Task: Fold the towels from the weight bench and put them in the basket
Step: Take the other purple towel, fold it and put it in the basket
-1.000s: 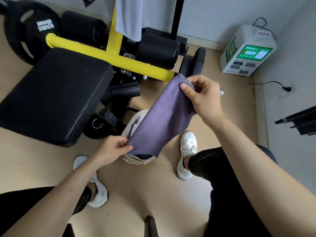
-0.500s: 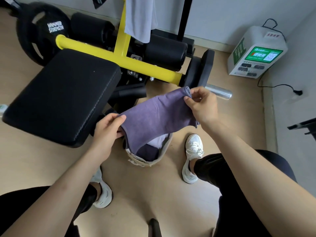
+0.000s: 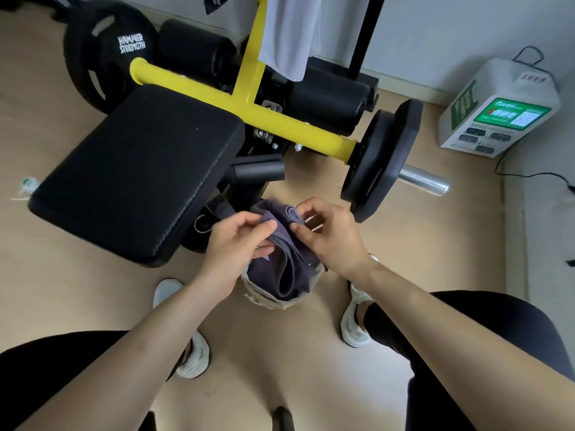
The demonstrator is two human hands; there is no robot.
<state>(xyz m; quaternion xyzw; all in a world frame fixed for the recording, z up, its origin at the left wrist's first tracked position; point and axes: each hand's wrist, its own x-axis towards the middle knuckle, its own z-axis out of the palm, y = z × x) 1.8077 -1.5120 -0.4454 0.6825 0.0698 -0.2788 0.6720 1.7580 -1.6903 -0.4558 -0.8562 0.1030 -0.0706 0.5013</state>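
Observation:
A purple towel (image 3: 289, 269) hangs folded in loose loops, its lower part down inside the small beige basket (image 3: 267, 298) on the floor between my feet. My left hand (image 3: 239, 241) pinches the towel's top edge from the left. My right hand (image 3: 329, 234) pinches the same top edge from the right, close beside the left. A light grey towel (image 3: 291, 32) hangs over the yellow frame of the weight bench (image 3: 249, 98). The bench's black pad (image 3: 140, 172) lies bare to the left of my hands.
Black weight plates (image 3: 379, 157) on a steel bar end stand just beyond my right hand. A large plate (image 3: 105, 54) leans at the back left. A white and green box (image 3: 494, 107) with a cable sits by the right wall. My white shoes (image 3: 354, 321) flank the basket.
Both hands came together and dropped toward the basket. The purple towel, held stretched between them before, now hangs doubled with its lower part inside the basket.

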